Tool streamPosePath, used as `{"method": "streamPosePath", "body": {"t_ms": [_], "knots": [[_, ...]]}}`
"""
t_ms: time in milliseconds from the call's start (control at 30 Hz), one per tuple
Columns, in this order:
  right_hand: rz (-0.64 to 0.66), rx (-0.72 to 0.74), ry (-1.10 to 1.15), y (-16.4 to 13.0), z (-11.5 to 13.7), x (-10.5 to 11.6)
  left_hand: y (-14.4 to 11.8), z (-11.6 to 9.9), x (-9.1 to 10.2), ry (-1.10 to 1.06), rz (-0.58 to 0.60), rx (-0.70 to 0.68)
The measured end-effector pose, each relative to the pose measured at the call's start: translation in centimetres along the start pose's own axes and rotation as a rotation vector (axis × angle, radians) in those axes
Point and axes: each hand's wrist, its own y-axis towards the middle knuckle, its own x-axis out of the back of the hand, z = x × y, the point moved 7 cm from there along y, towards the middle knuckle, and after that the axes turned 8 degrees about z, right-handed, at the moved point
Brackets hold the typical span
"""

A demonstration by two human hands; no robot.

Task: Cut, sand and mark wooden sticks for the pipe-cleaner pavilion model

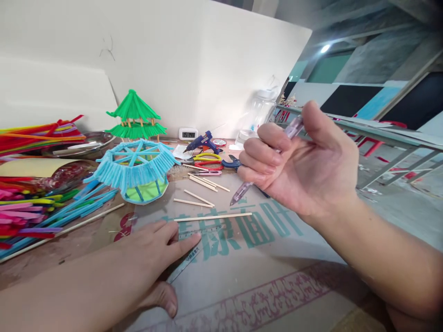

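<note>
- The right hand (304, 170) is raised above the table (277, 276), palm turned up; its fingers are curled around a clear pen (266, 159), which lies slanted across them with the tip pointing down and to the left.
- The left hand (152, 253) lies flat on the table, fingers spread and closed on nothing; the fingertips press on a transparent ruler (188, 256), which rests on the printed cardboard sheet (249, 286) that covers the table.
- A long wooden stick (212, 217) lies just beyond the ruler, apart from both hands; several shorter sticks (204, 184) lie further back.
- Behind them stand a blue pipe-cleaner roof (134, 168) and a green pagoda model (134, 117); a glue gun (202, 142), scissors (207, 159) and a small clock (188, 133) are near the wall; colourful pipe cleaners (31, 203) are piled at the left.
- The pen seems to be held loosely, more resting on the fingers than pinched; it could slip and fall on the sheet if the hand tilts more.
- The ruler is pressed only at one end; it may turn under the fingers when the pen pushes along it, and the line would go crooked.
- The long stick is light and lies free; a touch of the wrist could roll it away.
</note>
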Motion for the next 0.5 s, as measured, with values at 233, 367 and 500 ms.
{"method": "streamPosePath", "body": {"t_ms": [233, 367, 500], "knots": [[-0.107, 0.034, 0.124, -0.2, -1.3, -0.5, 0.9, -3.0, -1.6, 0.3, -0.062, 0.106], [-0.025, -0.004, 0.056, -0.5, -3.8, -2.8, 0.2, -3.8, -2.3, 0.439, 0.082, 0.049], [0.275, 0.043, -0.303, -1.3, -6.1, -6.8, -0.1, -4.1, -2.8, 0.467, 0.179, -0.011]]}}
